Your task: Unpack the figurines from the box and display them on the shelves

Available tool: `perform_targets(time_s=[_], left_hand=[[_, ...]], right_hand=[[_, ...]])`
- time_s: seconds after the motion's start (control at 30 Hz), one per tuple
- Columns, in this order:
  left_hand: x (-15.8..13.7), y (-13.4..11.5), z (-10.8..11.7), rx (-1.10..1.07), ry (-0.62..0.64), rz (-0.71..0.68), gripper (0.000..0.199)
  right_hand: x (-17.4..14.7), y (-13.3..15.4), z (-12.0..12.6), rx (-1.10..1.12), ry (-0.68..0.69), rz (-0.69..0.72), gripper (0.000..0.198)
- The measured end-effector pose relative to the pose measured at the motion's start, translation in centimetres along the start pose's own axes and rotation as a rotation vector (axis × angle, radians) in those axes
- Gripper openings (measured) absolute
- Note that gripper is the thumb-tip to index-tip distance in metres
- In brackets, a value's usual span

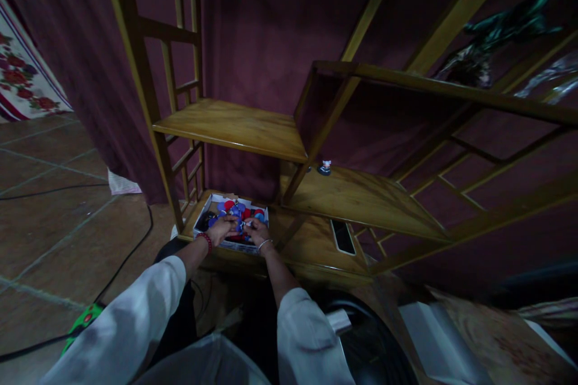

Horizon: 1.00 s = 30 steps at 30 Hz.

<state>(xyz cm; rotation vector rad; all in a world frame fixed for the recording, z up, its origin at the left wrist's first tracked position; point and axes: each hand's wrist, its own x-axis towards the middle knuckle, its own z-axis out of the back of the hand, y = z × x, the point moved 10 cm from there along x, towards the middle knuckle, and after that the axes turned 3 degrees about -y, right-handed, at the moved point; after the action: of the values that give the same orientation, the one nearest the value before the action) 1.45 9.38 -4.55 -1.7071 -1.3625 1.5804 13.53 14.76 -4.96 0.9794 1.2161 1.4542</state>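
Observation:
A shallow white box stands on the lowest wooden shelf, full of small red, blue and purple pieces whose kind I cannot make out. My left hand, with a red bead bracelet at the wrist, is over the box's left half, its fingers bent in among the purple pieces. From the right, my right hand, wearing a pale bracelet, reaches in with fingers pinched together at a small whitish-blue piece. The fingertips of both hands nearly meet there. A dark bundle lies in the box's left corner.
Wooden shelving rises around the box, one board just above it. A phone lies on the lowest shelf to the right. A small figurine stands on the middle board. A cable and green power strip lie on the tiled floor.

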Motion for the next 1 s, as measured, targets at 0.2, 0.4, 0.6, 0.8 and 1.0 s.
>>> perform_targets(time_s=[0.2, 0.4, 0.6, 0.8, 1.0], left_hand=[[0.4, 0.3, 0.0, 0.071, 0.005, 0.002, 0.018], [1.1, 1.1, -0.1, 0.184, -0.019, 0.067, 0.018], [1.4, 0.9, -0.3, 0.219, -0.055, 0.074, 0.012], [1.5, 0.6, -0.6, 0.254, -0.073, 0.052, 0.003], [2.2, 0.3, -0.5, 0.333, -0.074, 0.012, 0.003]], right_hand=[[-0.2, 0.1, -0.3, -0.107, 0.021, -0.023, 0.022], [-0.5, 0.6, 0.2, -0.472, -0.024, -0.044, 0.018], [-0.7, 1.5, 0.1, -0.668, -0.007, -0.07, 0.018], [-0.5, 1.2, 0.2, -0.683, -0.033, -0.087, 0.019], [-0.4, 0.6, 0.4, -0.679, -0.047, -0.127, 0.022]])
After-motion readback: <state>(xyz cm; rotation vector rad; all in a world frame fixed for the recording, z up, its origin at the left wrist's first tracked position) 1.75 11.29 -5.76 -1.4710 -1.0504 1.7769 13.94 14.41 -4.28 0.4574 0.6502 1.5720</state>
